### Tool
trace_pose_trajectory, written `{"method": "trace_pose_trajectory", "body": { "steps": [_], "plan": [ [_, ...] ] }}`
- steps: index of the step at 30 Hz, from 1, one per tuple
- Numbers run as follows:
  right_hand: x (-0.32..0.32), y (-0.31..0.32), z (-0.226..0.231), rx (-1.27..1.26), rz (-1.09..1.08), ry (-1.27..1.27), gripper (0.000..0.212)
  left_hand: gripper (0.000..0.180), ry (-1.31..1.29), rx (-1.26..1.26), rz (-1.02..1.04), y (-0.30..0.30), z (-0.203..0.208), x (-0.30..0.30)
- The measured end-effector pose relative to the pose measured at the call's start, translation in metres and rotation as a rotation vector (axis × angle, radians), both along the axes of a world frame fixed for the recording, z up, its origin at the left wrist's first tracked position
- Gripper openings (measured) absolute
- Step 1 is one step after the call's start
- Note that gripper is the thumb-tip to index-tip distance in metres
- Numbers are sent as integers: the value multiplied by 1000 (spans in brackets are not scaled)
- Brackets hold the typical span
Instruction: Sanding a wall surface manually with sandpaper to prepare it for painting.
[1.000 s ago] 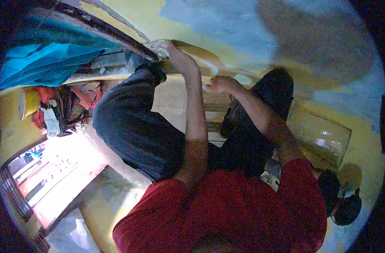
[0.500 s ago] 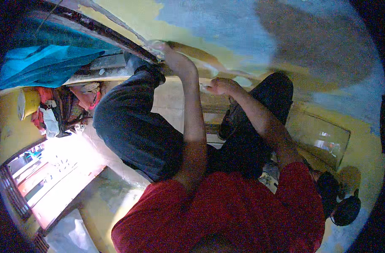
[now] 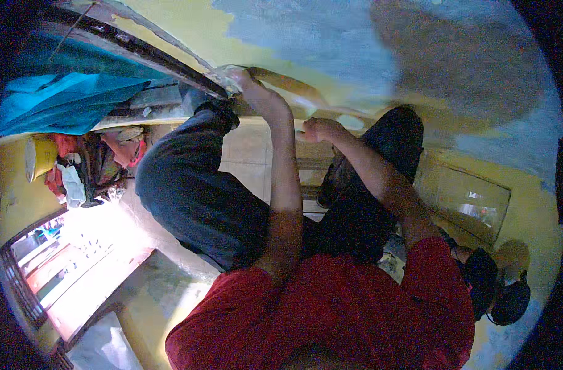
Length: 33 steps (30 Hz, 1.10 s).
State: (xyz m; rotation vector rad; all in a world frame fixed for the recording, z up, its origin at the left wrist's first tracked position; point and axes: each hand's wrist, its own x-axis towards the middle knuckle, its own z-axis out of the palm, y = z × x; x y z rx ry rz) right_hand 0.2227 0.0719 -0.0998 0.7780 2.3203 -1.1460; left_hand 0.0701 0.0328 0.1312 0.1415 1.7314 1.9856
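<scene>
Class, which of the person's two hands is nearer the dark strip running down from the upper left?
The left hand: it is beside the lower end of the dark strip, while the right hand is farther right.

1. A gap lies between the left hand (image 3: 241, 79) and the right hand (image 3: 321, 131), beside the wall (image 3: 306, 43).
2. The dark frame (image 3: 170, 65) hems in the left hand on its left.
3. The right knee (image 3: 400, 131) bars the way rightward from the right hand.
4. Between the legs (image 3: 195, 185), room opens down to the floor (image 3: 247, 151), crossed by the left forearm (image 3: 285, 179).
</scene>
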Motion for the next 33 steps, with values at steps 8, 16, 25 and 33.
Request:
{"method": "trace_pose_trajectory", "body": {
  "steps": [8,16,25,33],
  "plan": [
    [15,5,-18,322,147,-91,65,66,462,151,13,15,-13,27],
    [50,23,-126,-272,-205,423,58,63,168,-7,-80,19,29,36],
    [-26,-12,40,200,201,-232,61,58,84,-204,-192,-15,-4,-37],
    [6,0,-18,88,-1,349,52,54,336,138,75,18,6,12]
  ]
}}
